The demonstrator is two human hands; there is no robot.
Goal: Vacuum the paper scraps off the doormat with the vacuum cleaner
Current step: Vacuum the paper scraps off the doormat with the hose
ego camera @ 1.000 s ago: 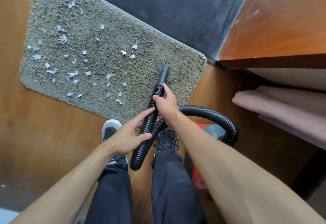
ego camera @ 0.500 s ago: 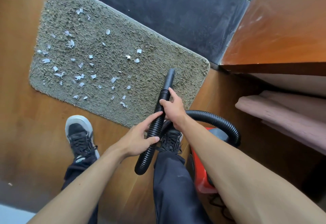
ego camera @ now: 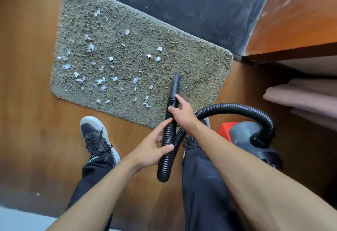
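On the floor (ego camera: 36, 103), a doormat (ego camera: 191, 66) is spread beside the vacuum cleaner (ego camera: 246, 132). Its hose (ego camera: 169, 136), judged light and bendy, is gripped near the stiff nozzle (ego camera: 175, 85) by the right hand (ego camera: 182, 112), lower by the left hand (ego camera: 151, 148). Featherlight paper scraps (ego camera: 102, 80) are strewn over the doormat.

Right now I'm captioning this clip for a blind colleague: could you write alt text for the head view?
A person's left hand and right hand hold a black ribbed vacuum hose, its nozzle pointing at a grey doormat strewn with white paper scraps. A red and grey vacuum cleaner sits on the wooden floor at right.
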